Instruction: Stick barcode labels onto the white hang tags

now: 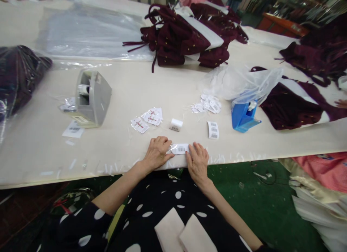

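At the table's front edge a white hang tag (179,149) with a barcode lies between my hands. My left hand (159,152) is closed, thumb and fingers at the tag's left end, where some clear plastic shows. The thumb and fingers of my right hand (197,158) are closed on its right end. Just beyond lies a small roll of barcode labels (176,124). A short strip of barcode labels (213,130) is to the right. To the left is a small pile of printed tags (151,116), and farther right another pile of white tags (210,103).
A grey tape dispenser (101,96) stands left and a blue tape dispenser (240,118) right, partly under clear plastic. Dark maroon garments (173,38) lie at the back and right. Flat plastic bags (94,33) and a bagged dark garment (21,78) are at left.
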`<state>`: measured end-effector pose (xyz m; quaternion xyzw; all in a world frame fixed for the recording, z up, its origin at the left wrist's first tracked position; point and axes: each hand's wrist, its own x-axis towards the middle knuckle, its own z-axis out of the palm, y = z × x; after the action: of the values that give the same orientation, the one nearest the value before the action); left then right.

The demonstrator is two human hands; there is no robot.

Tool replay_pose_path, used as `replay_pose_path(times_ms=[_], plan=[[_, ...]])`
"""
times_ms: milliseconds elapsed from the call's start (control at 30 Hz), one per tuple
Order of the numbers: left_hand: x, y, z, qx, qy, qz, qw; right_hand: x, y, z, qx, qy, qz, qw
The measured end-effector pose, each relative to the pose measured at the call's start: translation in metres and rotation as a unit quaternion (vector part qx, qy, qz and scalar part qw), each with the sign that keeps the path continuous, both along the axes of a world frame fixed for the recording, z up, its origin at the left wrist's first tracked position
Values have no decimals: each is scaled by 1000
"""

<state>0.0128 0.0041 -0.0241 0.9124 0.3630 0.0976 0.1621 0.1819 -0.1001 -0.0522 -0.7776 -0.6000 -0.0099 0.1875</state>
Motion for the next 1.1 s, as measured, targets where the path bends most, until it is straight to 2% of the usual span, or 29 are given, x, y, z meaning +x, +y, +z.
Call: replay_pose_path(times_ms=[133,267,367,500,633,767,867,933,1033,1100], plan=[[1,0,-5,6,-7,-2,1000,-11,3,0,-4,21,19,1000],[2,1,-8,6,-7,-1,1000,-19,9,-1,-1,46,70,996],[3,2,-7,7,-7,-3,1000,-17,14,-2,13,78,96,992],[3,2,-5,13,6,3,1000,-8,15,0,47,162,86,982],[7,-3,-6,14,15,-16,1000,-3,16,7,46,285,56,956],[18,-12,-5,-9,-35,-29,999,-2,19,15,8,441,25,897],[23,-14,3,-81,-89,-10,993,2,20,17,-9,537,11,843],[22,-11,11,-184,-113,25,976,6,20,19,-9,563,-5,827],[16,-2,22,-375,-149,62,913,11,19,21,10,585,-30,810],[14,2,25,-463,-175,78,866,12,20,23,23,609,-38,792]])
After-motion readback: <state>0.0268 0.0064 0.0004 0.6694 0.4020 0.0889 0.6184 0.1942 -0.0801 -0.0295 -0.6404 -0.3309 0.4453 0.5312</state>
